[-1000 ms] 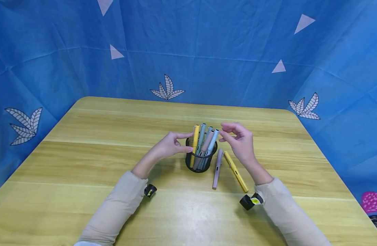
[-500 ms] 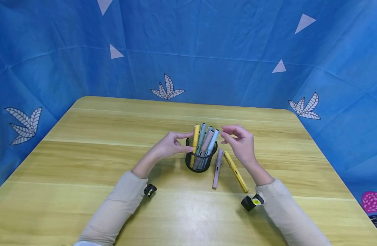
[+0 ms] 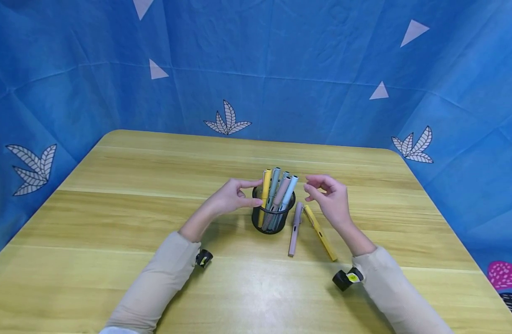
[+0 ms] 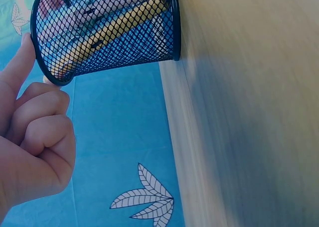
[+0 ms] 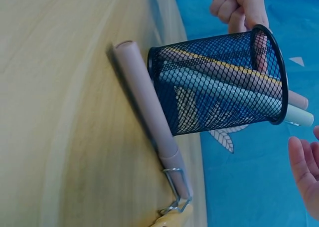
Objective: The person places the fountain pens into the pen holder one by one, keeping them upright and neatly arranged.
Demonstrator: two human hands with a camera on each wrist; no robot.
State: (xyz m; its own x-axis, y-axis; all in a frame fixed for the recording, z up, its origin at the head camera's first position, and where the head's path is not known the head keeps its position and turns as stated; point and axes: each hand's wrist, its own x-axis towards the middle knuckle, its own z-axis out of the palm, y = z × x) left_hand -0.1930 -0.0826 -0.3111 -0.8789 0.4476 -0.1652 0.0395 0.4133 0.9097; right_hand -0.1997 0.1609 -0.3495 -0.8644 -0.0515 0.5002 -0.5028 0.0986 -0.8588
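Note:
My left hand [image 3: 228, 197] grips the left side of a black mesh pen cup [image 3: 274, 230], thumb and index finger spread at its rim; the other fingers are curled in the left wrist view. The cup stands upright, holding several pens: a yellow pen [image 3: 266, 185], a mauve pen [image 3: 282, 189], a light blue pen [image 3: 292, 188] and greenish ones. Just right of the cup hovers my right hand [image 3: 333, 200], fingers loosely bent, nothing in them. Below it lie a lilac pen [image 3: 295, 232] and another yellow pen [image 3: 320, 233], their clip ends close together.
The wooden table [image 3: 155, 287] extends around the cup on all sides. A blue curtain [image 3: 256, 69] with white leaf prints hangs behind the table's far edge. A small black camera is worn on each wrist.
My right hand has drawn back a little to the right, away from the light blue pen in the cup. The left hand, the cup and the lying pens have stayed put.

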